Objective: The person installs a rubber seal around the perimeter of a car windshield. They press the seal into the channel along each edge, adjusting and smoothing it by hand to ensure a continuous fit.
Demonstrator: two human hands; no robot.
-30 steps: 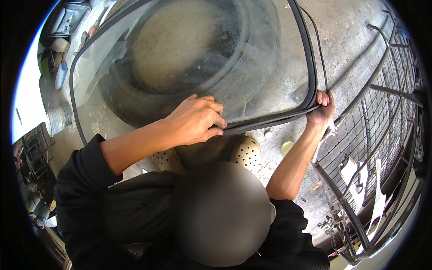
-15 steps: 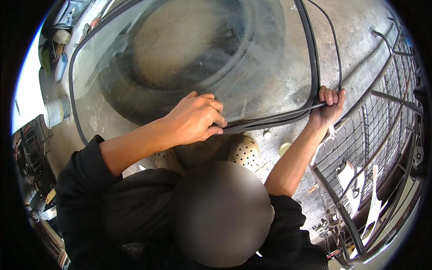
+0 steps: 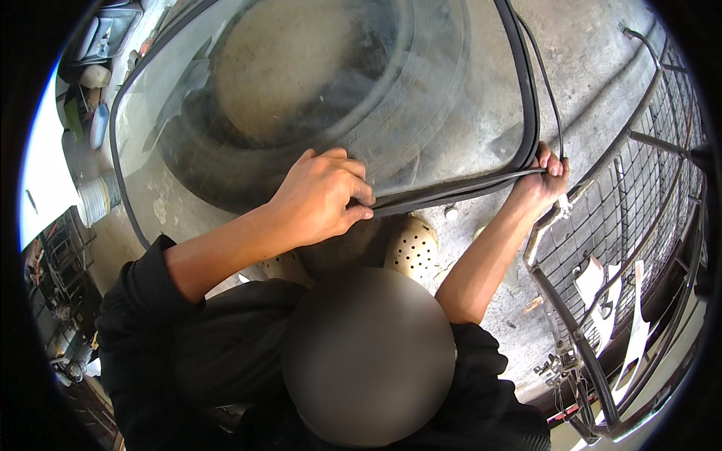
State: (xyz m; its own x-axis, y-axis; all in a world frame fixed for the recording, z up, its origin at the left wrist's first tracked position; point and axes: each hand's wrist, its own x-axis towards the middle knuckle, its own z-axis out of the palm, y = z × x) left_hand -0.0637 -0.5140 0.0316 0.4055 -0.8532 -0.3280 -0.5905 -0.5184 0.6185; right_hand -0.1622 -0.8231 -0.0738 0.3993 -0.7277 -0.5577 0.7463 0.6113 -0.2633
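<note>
A large curved windshield (image 3: 451, 128) lies in front of me with a black rubber seal (image 3: 529, 105) along its edge. My left hand (image 3: 320, 197) pinches the seal at the middle of the near edge, thumb below and fingers on top of the glass. At the near right corner, my right hand (image 3: 547, 180) has its fingers closed round a thin rubber strip (image 3: 555, 105). One length of this strip stretches left from that hand along the near edge. Another runs up beside the right edge, apart from the seal. My palm hides part of the strip.
Under the glass lies a big tyre (image 3: 192, 161). A metal frame with wire mesh (image 3: 602, 218) stands close on the right. Beige perforated clogs (image 3: 412, 244) show below the near edge. A spool (image 3: 98, 197) and a grey tray (image 3: 109, 34) are at the left.
My right hand has shifted slightly down, its fingers still round the strip, and the loose length has come closer to the right edge. The left hand keeps its pinch at nearly the same spot.
</note>
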